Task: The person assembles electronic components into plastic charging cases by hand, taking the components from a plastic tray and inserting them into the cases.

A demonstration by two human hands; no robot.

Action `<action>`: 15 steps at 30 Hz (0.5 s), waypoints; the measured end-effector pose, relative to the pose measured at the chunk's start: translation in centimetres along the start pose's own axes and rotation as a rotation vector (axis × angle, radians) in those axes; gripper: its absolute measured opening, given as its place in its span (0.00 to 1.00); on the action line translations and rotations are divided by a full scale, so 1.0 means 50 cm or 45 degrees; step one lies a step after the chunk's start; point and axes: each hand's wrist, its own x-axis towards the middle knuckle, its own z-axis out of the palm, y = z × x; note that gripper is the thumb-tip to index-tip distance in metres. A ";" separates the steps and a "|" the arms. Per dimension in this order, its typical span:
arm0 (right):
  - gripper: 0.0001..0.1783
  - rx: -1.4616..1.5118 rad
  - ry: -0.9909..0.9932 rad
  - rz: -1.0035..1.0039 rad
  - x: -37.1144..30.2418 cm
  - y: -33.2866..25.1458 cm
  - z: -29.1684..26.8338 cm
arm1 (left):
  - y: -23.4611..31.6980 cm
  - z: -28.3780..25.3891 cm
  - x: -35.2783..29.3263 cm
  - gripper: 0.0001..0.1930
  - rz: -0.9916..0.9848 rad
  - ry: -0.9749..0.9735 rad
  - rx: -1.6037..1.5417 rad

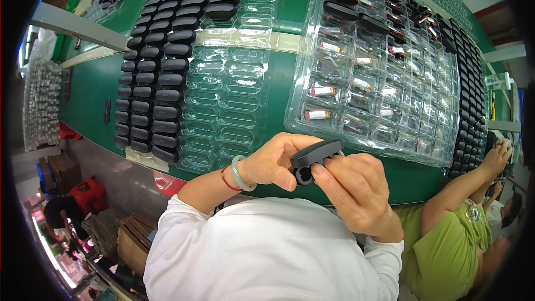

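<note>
A small black oblong case [315,155] with a hinged-looking lid is held up in front of my chest. Its two halves stand partly apart, and the inside is mostly hidden. My left hand [273,161] grips its left end, with the thumb on the near side and the fingers behind. The fingertips of my right hand [359,192] pinch its near right side. Just beyond my hands, a clear plastic tray [295,114] holds small cylindrical cells with red and white wrapping, and several black cases at its far end.
On the green table [92,92], left, rows of black cases [167,81] fill part of another clear compartment tray [239,102]. More black cases [471,89] stand at the right. A co-worker in a green shirt [446,245] sits close on my right. A grey metal bar [83,27] crosses the far left.
</note>
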 end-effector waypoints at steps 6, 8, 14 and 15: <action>0.17 -0.073 0.051 0.007 -0.018 -0.009 0.013 | 0.000 0.000 -0.001 0.47 -0.043 -0.031 0.003; 0.17 -0.056 0.103 -0.011 -0.023 -0.009 0.013 | -0.001 0.003 0.003 0.48 -0.028 -0.090 0.034; 0.15 -0.315 0.127 -0.024 -0.029 0.018 0.010 | 0.030 0.027 0.003 0.24 0.019 0.125 0.235; 0.15 -0.346 0.103 -0.028 -0.031 0.014 0.007 | 0.034 0.036 -0.006 0.24 0.007 0.111 0.233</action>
